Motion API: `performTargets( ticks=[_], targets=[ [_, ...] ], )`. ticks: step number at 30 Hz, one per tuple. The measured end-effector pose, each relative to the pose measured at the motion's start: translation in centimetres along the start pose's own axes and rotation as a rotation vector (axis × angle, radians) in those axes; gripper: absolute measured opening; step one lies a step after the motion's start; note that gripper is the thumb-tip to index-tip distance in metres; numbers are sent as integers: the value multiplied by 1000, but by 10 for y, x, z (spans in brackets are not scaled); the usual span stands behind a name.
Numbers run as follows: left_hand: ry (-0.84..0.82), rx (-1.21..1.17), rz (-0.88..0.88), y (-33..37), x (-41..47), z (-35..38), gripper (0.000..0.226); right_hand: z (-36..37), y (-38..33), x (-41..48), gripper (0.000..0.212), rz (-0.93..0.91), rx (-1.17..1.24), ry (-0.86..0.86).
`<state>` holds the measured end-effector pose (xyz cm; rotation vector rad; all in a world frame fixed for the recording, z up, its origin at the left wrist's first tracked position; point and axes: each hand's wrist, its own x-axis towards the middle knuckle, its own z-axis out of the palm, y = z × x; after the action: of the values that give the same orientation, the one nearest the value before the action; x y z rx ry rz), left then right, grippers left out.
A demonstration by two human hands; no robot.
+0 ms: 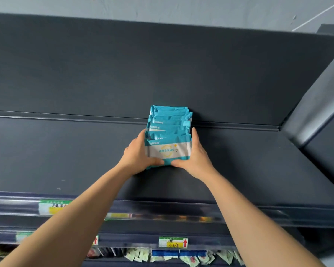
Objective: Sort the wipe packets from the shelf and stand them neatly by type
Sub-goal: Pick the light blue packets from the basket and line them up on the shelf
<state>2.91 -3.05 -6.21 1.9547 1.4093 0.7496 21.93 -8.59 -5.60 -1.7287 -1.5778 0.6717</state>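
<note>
Wipe packets (169,132) stand in one row mid-shelf (66,151), far end by the back wall (104,74). My left hand (137,154) and right hand (197,156) clasp the near end, thumbs curled on the front packet; bare shelf spreads wide on both sides

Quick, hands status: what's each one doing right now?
Left hand: holds the left side of the row of teal wipe packets, thumb across its front.
Right hand: holds the row's right side, thumb across its front.
</note>
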Motion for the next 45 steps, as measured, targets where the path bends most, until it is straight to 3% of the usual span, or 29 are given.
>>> performTargets(
  ticks=[3,9,15,20,27,31,37,41,45],
  targets=[
    [125,162,91,9,-1,6,109,4,-1,1,130,14,-51,24],
    [42,328,-24,0,-1,2,141,6,0,2,127,106,-90,89],
    [94,349,182,3,-6,0,140,6,-6,-8,124,120,-134,135],
    [83,563,333,3,-8,-3,119,8,-14,-26,108,166,-343,207],
    [-17,814,571,14,-19,-6,79,9,-27,-77,65,275,-632,294],
    [-62,864,699,25,-32,-4,74,11,-30,-124,49,355,-778,390],
    [-169,768,940,50,-70,9,61,15,-37,-207,46,534,-906,465],
    [-205,691,1084,65,-106,26,39,15,-41,-262,46,654,-916,509],
    [-281,669,1216,82,-159,48,34,18,-49,-336,47,795,-881,547]
  ],
)
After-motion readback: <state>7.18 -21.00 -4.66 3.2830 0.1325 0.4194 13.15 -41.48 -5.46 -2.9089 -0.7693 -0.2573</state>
